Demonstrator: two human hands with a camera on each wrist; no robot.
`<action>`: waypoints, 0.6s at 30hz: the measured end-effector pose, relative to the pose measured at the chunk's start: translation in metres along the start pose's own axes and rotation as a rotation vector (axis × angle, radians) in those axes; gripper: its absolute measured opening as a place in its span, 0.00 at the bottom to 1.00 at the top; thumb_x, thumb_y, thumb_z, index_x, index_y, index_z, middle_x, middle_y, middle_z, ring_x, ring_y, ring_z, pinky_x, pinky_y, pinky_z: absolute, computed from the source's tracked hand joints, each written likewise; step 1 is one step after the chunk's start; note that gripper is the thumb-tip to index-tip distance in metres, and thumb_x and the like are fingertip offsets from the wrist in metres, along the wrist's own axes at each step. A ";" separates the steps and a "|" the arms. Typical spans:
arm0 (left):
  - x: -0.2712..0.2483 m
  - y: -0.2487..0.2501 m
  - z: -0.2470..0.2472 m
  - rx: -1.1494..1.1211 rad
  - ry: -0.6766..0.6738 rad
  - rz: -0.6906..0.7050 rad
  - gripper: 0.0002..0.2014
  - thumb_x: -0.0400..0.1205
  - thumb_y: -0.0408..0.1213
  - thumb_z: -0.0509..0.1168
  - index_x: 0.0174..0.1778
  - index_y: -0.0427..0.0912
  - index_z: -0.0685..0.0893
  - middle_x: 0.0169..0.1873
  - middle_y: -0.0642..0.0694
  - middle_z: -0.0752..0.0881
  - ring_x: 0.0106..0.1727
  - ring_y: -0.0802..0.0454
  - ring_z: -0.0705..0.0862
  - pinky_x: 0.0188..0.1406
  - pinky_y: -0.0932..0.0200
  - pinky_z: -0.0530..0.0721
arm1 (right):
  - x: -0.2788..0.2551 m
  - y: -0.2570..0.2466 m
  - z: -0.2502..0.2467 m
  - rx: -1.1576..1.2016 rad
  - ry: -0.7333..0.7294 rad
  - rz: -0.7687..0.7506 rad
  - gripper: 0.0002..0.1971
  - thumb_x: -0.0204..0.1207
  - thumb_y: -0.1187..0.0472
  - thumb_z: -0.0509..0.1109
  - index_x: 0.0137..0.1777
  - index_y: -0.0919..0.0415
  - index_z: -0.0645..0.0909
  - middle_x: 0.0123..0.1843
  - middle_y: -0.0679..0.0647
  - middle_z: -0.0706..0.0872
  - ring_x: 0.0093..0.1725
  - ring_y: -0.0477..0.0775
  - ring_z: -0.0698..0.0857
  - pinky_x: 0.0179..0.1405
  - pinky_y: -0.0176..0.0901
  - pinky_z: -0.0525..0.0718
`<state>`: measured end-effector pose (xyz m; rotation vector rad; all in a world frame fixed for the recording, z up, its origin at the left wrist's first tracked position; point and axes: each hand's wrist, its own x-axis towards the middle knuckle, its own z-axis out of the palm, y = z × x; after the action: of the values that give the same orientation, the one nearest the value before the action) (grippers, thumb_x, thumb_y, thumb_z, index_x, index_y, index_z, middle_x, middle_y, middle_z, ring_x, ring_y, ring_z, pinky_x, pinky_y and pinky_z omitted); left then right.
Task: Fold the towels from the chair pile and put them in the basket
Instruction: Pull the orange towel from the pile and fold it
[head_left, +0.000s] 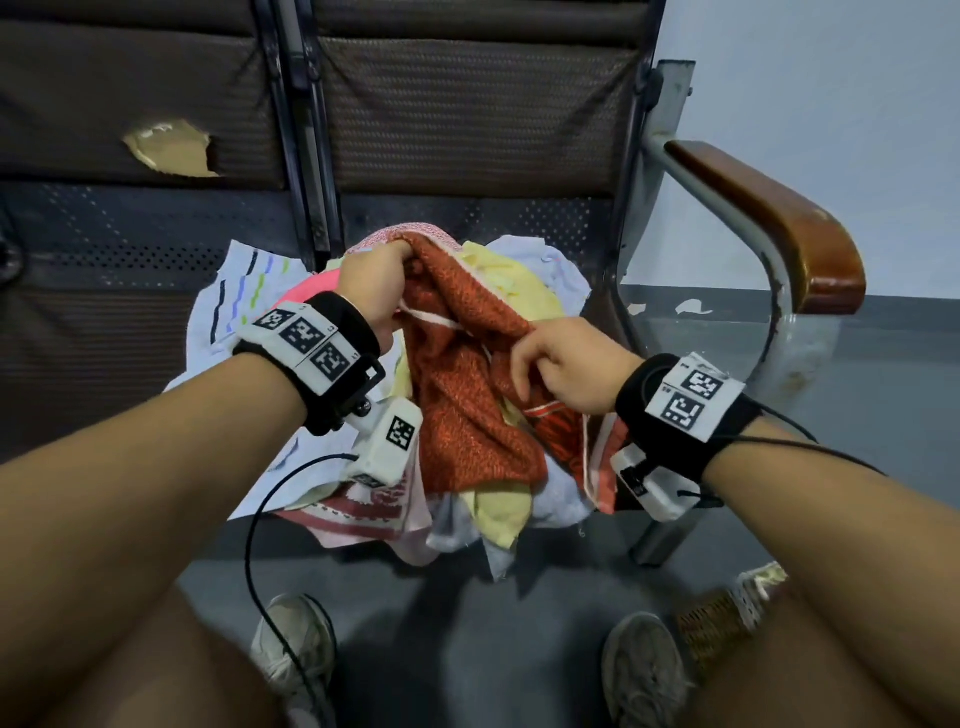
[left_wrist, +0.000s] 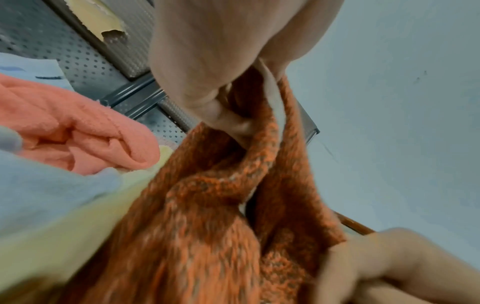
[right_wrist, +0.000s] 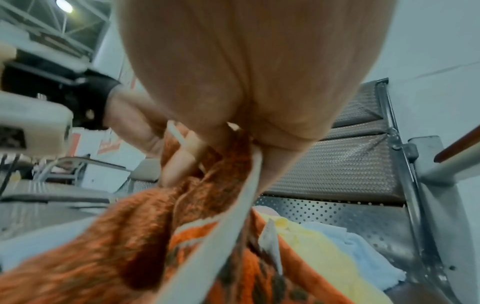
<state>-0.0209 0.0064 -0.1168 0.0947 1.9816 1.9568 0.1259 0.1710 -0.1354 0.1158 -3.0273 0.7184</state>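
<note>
Orange towel (head_left: 462, 395) gripped by left hand (head_left: 371, 291) and right hand (head_left: 566, 364) over the chair (head_left: 769, 218) pile.

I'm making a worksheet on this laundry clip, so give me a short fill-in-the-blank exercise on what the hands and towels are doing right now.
1. Both the left hand and the right hand grip the ____ towel.
2. The pile of towels lies on the seat of a ____.
3. The white towel with coloured stripes lies on the person's ____ side of the pile.
4. The chair's wooden armrest is on the person's ____ side.

Missing words: orange; chair; left; right
</note>
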 end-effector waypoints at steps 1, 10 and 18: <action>0.001 0.000 0.000 0.042 -0.021 0.004 0.17 0.81 0.32 0.62 0.25 0.46 0.84 0.27 0.48 0.84 0.27 0.50 0.84 0.25 0.60 0.81 | 0.002 0.001 0.003 -0.073 -0.034 0.076 0.25 0.69 0.76 0.57 0.43 0.48 0.90 0.49 0.45 0.90 0.51 0.50 0.86 0.59 0.47 0.83; 0.001 0.002 0.004 -0.119 -0.146 -0.067 0.07 0.84 0.28 0.61 0.41 0.37 0.82 0.34 0.42 0.83 0.32 0.48 0.84 0.38 0.54 0.84 | 0.029 -0.004 0.015 0.131 0.166 0.209 0.17 0.83 0.55 0.58 0.58 0.60 0.87 0.62 0.58 0.88 0.63 0.59 0.84 0.66 0.49 0.78; 0.015 -0.003 -0.019 -0.019 0.051 0.041 0.12 0.85 0.28 0.59 0.36 0.42 0.78 0.33 0.46 0.82 0.34 0.50 0.83 0.32 0.56 0.87 | 0.031 -0.006 0.037 -0.017 -0.223 0.162 0.31 0.73 0.37 0.75 0.23 0.58 0.69 0.16 0.44 0.72 0.18 0.45 0.70 0.21 0.39 0.70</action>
<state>-0.0398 -0.0073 -0.1230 0.0819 2.0076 2.0218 0.0947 0.1471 -0.1641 -0.0550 -3.2849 0.7363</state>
